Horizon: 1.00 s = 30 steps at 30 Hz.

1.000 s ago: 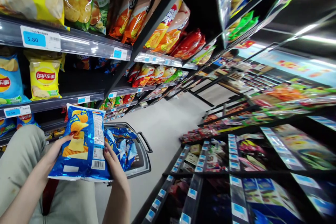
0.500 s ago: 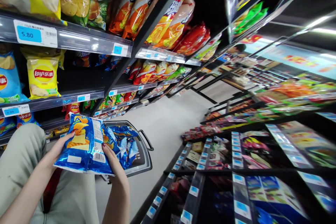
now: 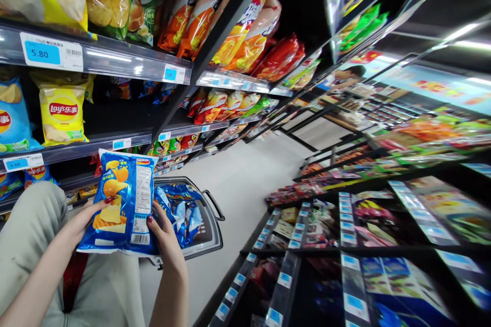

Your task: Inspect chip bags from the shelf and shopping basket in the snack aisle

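Note:
A blue bag of crisps (image 3: 123, 204) is held upright in front of me, its back label with barcode facing me. My left hand (image 3: 82, 222) grips its left edge and my right hand (image 3: 165, 237) grips its right edge, fingers closed round the packet. Just behind the bag stands a grey shopping basket (image 3: 205, 232) holding more blue packets (image 3: 180, 209). My knee in pale trousers (image 3: 34, 225) is at the lower left.
Shelves of crisp bags (image 3: 63, 112) with blue price tags (image 3: 40, 53) rise on the left. Lower shelves of snacks (image 3: 345, 214) line the right. A pale floor aisle (image 3: 245, 179) runs between them, away from me.
The bag dipped and tilted flatter half a second ago, and has now come back up to stand upright. Both hands kept their hold.

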Tool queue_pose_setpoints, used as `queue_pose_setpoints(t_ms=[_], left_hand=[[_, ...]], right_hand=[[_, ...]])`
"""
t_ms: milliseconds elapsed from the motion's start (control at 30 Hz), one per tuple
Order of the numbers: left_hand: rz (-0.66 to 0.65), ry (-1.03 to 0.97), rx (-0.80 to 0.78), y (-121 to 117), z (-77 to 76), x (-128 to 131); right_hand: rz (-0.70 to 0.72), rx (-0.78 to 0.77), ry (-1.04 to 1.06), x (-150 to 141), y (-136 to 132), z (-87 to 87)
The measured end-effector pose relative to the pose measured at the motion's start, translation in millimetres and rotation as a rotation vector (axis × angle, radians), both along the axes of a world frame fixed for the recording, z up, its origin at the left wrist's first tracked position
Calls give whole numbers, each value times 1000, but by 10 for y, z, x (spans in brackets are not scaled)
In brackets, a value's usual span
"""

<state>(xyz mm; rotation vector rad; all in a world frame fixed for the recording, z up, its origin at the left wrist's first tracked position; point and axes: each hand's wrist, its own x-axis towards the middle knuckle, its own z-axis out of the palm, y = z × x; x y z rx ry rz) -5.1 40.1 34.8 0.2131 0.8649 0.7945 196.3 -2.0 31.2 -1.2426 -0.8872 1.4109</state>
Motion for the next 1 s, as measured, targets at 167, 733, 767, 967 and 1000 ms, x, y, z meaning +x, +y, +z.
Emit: queue_pose_setpoints(t_ms=[167, 733, 767, 967, 1000], left_hand=[[2, 23, 283, -11, -12, -35], [-66, -26, 433, -14, -111, -65], [-37, -40, 390, -17, -140, -62], [114, -79, 52, -29, -515, -33], [111, -64, 29, -25, -574, -26]], right_hand=[[63, 131, 68, 13, -38, -3], [117, 237, 69, 73, -88, -24], [125, 240, 61, 70, -92, -14], [84, 190, -280, -136, -206, 316], [65, 184, -377, -200, -234, 401]])
